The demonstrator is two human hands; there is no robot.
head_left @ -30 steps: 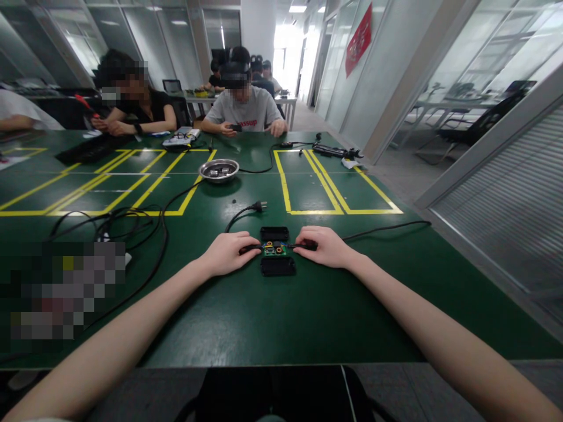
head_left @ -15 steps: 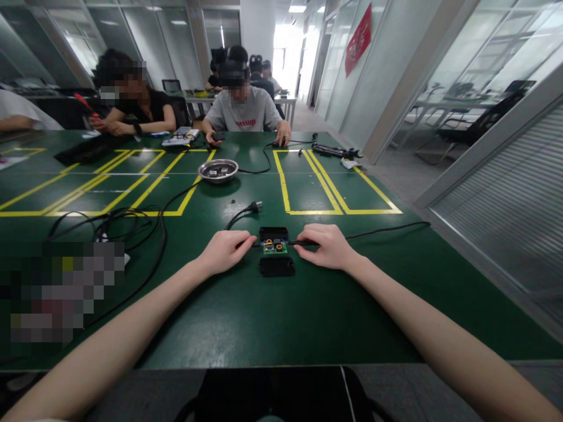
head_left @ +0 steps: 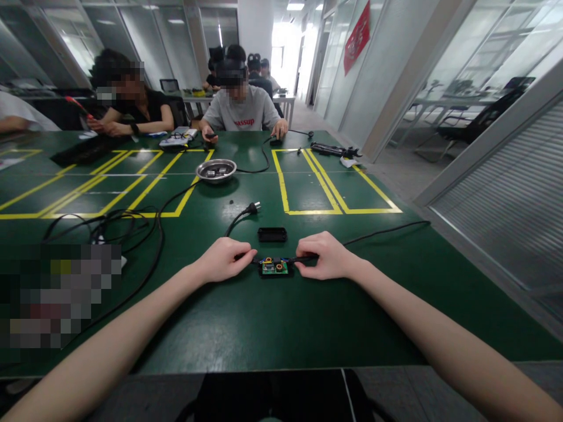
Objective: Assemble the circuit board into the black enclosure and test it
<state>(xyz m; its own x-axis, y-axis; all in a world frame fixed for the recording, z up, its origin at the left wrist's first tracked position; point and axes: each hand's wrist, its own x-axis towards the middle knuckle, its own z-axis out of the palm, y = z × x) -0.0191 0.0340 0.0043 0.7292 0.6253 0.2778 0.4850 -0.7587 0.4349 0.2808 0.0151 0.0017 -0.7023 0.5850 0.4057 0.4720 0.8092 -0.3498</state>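
Between my hands a small green circuit board (head_left: pixel 275 267) with copper-wound coils sits over the nearer black case half (head_left: pixel 288 273), which it largely covers. I cannot tell whether it rests inside. My left hand (head_left: pixel 226 259) pinches the black cable at the board's left end. On the other side my right hand (head_left: pixel 326 256) is closed around the black cable (head_left: pixel 305 258) that leaves the board's right end. The other black case half (head_left: pixel 272 234) lies just beyond the board, its hollow facing up. Behind my left hand, a power plug (head_left: pixel 252 208) lies on a curved cord.
A metal bowl (head_left: pixel 216 170) holding small metal parts stands ahead. Coiled black cables (head_left: pixel 109 225) lie to the left, beside a blurred-out area. Yellow tape (head_left: pixel 285 184) marks the green table (head_left: pixel 246 328). Co-workers sit across it, and black tools (head_left: pixel 332 150) lie at the far right.
Both hands have brought the circuit board and its cables toward me, from between the two case halves to over the nearer one. The farther case half is now uncovered.
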